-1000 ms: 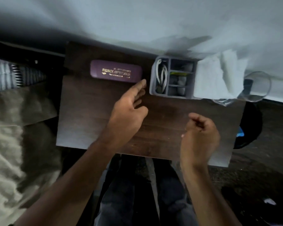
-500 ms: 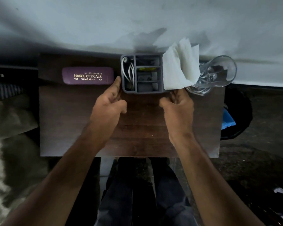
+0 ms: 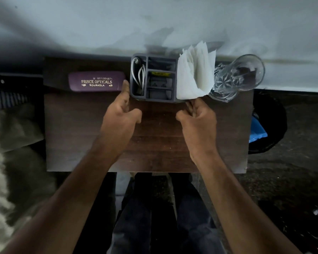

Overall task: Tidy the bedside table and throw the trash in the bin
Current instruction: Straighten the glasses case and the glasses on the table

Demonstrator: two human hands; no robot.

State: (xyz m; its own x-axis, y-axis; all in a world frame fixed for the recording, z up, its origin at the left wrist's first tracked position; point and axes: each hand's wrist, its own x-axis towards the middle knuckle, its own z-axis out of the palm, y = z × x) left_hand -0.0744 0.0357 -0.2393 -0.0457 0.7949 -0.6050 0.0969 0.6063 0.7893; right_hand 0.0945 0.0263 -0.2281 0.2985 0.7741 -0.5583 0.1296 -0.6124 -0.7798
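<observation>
Little changed since half a second ago. Organiser (image 3: 155,97) on bench (image 3: 92,136): left hand (image 3: 120,119) fingers straight beside its left wall; right hand (image 3: 197,118) fingers curled at its right corner, below tissues (image 3: 195,76).

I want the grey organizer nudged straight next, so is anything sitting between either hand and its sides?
Nothing visible does. The left hand already has its fingertips at the left wall of the grey organizer, beside the purple glasses case. The right hand is at its front right corner, just under the white tissues.
</observation>
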